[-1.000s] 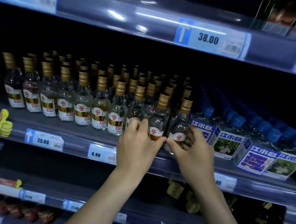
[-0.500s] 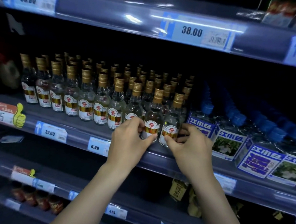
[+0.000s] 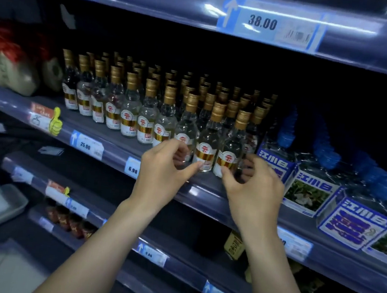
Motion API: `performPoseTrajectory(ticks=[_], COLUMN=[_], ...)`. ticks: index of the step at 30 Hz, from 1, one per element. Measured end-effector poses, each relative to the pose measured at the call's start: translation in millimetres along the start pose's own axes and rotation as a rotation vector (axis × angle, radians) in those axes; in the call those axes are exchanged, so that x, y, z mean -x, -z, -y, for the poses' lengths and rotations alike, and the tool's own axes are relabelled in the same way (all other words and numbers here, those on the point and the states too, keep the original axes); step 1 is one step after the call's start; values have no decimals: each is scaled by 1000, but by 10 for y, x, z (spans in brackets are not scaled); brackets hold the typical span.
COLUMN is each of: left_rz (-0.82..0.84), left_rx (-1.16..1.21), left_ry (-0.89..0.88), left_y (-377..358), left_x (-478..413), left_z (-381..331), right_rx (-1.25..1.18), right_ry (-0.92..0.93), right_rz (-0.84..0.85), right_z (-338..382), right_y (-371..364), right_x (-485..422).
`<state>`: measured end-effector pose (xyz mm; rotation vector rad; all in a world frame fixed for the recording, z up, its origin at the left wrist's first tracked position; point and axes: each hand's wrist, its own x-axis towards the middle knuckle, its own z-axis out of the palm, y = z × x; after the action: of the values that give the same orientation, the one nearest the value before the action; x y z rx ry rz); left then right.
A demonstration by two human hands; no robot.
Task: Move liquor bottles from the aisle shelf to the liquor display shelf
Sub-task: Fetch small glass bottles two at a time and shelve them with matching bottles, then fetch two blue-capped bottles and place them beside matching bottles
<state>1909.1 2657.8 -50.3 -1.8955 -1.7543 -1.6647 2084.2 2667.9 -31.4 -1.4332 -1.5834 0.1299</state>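
view: head (only one)
bottles: small clear liquor bottles (image 3: 208, 145) with gold caps, upright in tight rows on the middle shelf (image 3: 116, 140), front row at the lip
left hand (image 3: 163, 169): fingers curled in front of one front-row bottle, thumb at the next one's base; real grip or not, cannot tell
right hand (image 3: 256, 193): thumb on the rightmost front bottle's label, fingers curled round its far side; clamped or just touching, cannot tell
neighbours: blue-capped boxed packs (image 3: 312, 192) just beside, on the right
handling: probably glass, so rigid, slick, breakable, fairly light; take the body at the label, not the cap; lift straight up so neighbours don't topple
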Motion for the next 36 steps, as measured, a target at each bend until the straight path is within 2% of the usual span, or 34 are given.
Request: performPoseTrajectory(ticks=[4,7,10,13,16,19,22,26,30,36], left_rz=[-98,-92,3,149,274,283,268,204,27,-258], left_rx=[-64,-135,-212,-343,-423,-446,-484,-442,-339,-255], left_ry=[16,102,241,431,706,955,1138,1422,1694,1870], left_y=[351,696,1106,1624,2288,3096,3921,4939,5792,6858], left_x=[341,734,1385,2269,3206,4098,4941,5936,6725,7496], left_z=[134,326,641,983,1258,1413,1467,1410,1338,1333], right_rx=[-104,-220,-288,-243,-162,-90,-41,-6,11,72], right_ry=[207,309,283,187,146,196,290,375,431,699], right_rz=[-122,-24,281,604,915,1197,1400,1619,1750,1900], right_z=[165,357,500,609,803,1142,1574,2219,2808,3823], right_y=[-14,-198,-546,-972,-1368,-1660,-1828,-1939,-2002,-2305], right_x=[353,765,1363,2176,3133,4153,5148,6314,7236,8376])
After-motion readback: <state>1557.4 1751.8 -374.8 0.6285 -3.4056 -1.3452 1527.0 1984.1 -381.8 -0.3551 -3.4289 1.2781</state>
